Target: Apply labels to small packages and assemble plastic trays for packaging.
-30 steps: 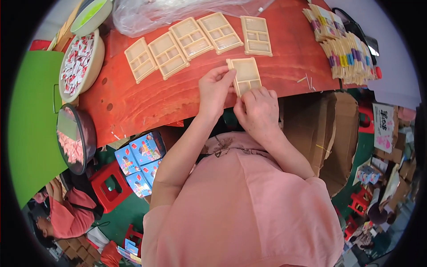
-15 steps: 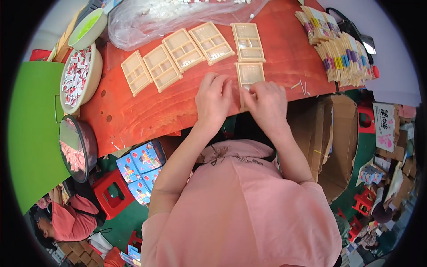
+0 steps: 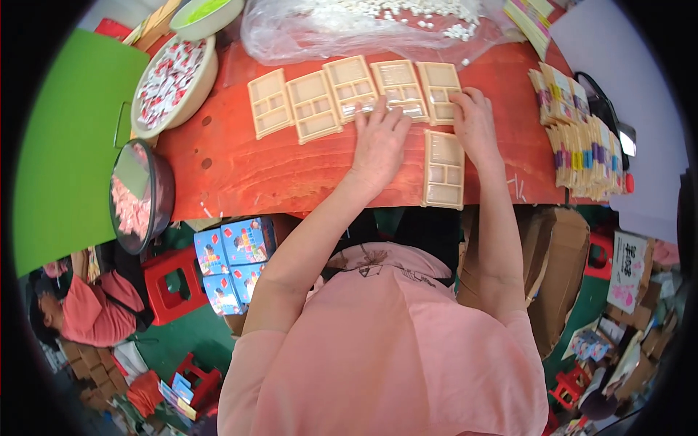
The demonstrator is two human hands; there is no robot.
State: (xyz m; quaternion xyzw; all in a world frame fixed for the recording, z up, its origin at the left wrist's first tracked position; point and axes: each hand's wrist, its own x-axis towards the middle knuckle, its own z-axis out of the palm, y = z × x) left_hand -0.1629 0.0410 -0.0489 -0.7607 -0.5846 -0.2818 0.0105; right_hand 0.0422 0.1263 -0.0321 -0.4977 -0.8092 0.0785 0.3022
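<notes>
Several beige compartment trays stand in a slanting row on the red table, among them one at the left end (image 3: 260, 83), a middle one (image 3: 347, 71) and one at the right end (image 3: 438, 76). My left hand (image 3: 379, 145) has its fingers spread over the near edges of two middle trays, whose compartments there show shiny, clear-looking contents. At the right-end tray, my right hand (image 3: 476, 131) has bent fingers gripping its right edge. Another such tray (image 3: 443, 171) lies closer to me, between my forearms, with neither hand on it.
A clear plastic bag (image 3: 291, 36) of small white pieces lies at the back. To the left are a basin (image 3: 142, 131) of red-and-white packets and a dark-rimmed bowl (image 3: 163, 185) with pink pieces. Stacked bundles (image 3: 582, 156) with coloured bands stand right. Open cardboard box (image 3: 560, 269) below.
Both hands have left the nearest tray and moved farther up the table. The tray beyond it now sits close against the row's right end. The whole view has shifted.
</notes>
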